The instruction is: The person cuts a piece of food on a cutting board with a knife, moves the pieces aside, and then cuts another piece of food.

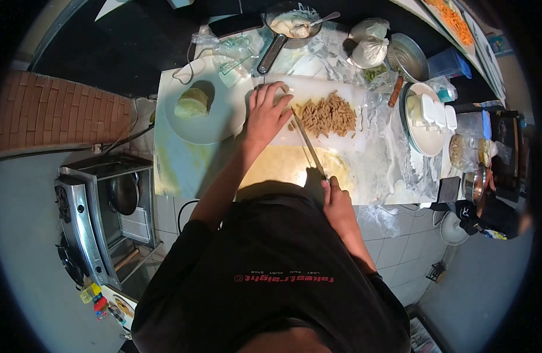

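Observation:
My left hand (267,115) lies over the left part of a white cutting board (352,97), its fingers stretched and spread, with a small pale brown piece by the fingertips. In my right hand (339,206) is the handle of a long kitchen knife (308,140). Its blade slants up and left across the board, the tip right beside my left fingers. A heap of brown food cut into short strips (328,115) sits just right of the blade. To the left of my left hand, a large pale plate (188,132) holds a light green cabbage piece (191,104).
A black-handled pan (273,53) with pale batter and a spoon stands at the back. Tied bags of white powder (369,53), a metal pot (409,57) and a plate with white containers (427,138) line the right side. A gas stove (77,206) stands at left.

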A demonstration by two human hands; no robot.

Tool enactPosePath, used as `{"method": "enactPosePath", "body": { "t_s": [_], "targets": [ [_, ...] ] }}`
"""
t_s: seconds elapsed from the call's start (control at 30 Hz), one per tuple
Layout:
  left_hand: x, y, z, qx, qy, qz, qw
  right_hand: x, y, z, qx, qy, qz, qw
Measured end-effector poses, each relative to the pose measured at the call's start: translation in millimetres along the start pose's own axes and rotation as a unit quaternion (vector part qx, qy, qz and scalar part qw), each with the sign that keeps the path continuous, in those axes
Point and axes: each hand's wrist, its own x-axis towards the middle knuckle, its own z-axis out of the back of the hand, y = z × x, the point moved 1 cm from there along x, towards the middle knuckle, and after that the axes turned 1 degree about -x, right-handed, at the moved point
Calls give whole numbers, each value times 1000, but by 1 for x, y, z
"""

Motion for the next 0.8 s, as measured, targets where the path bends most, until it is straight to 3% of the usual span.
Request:
{"method": "enactPosePath", "body": {
  "t_s": [0.2,0.3,0.57,0.8],
  "targets": [
    [4,8,-7,68,-44,40,996,-3,-2,3,-3,-1,-8,1000],
    [-1,-7,6,22,-76,50,996,-3,3,4,-11,5,-3,1000],
    [-74,-26,9,-8,-48,47,998,2,5,0,-75,9,34,997],
    [-78,-25,4,1,5,5,1000,6,9,3,-93,13,17,995]
  ]
}}
